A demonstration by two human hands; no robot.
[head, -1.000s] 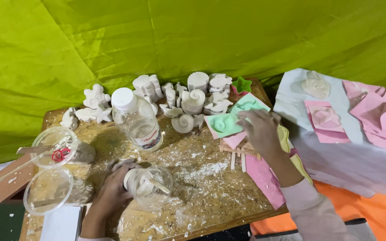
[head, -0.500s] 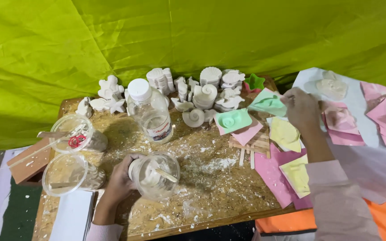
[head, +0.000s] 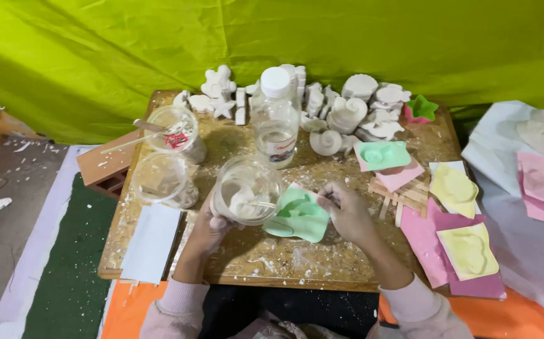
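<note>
While left hand (head: 208,227) grip holds plastic cup (head: 247,189), right hand (head: 347,210) grip pinches green mould (head: 298,216) beside it.

A clear bottle (head: 275,119) with a white cap stands mid-bench (head: 234,257). Behind it crowd white casts (head: 347,110) and a green star mould (head: 421,108). 2 clear tubs (head: 171,135) sit left; pink and yellow moulds (head: 467,251) lie right.

You've got rough speckled chipboard tabletop (head: 353,263), clear glossy plastic cup (head: 247,188) with wet white plaster, matt soft green mould sheet (head: 300,216), matt white plaster casts (head: 347,113).
</note>
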